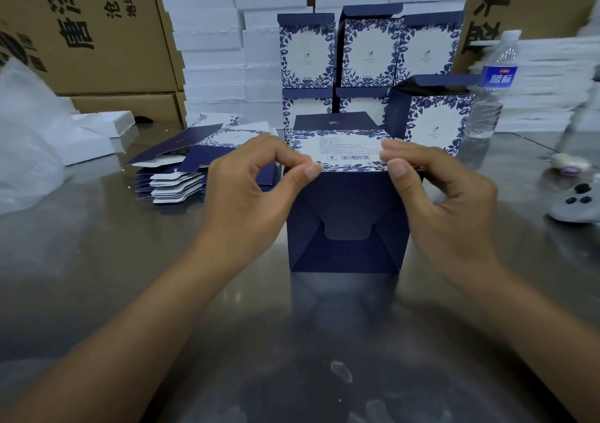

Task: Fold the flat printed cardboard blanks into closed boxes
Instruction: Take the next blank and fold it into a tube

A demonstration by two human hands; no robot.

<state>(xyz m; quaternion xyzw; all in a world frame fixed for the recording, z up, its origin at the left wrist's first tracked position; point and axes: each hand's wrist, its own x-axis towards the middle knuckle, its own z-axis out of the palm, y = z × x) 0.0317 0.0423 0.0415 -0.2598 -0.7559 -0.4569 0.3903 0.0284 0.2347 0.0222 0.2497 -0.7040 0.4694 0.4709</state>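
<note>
box (345, 221) lies on its side mid tabletop (97, 260), interlocked navy bottom facing near, long axis running near-far. left hand (246, 189) and right hand (444, 195) each grip a top near corner, pinched. flat blanks (181, 169) stacked far left.

I think I am working in a packing room or small warehouse. Along the far edge of the steel table (97, 260) I see big brown shipping cartons (97, 33) with printed Chinese text, tall stacks of white boxes (211, 49), and rows of folded blue floral boxes (367, 52). A pile of flat printed blanks (194, 159) lies toward the far left of the table.
</note>
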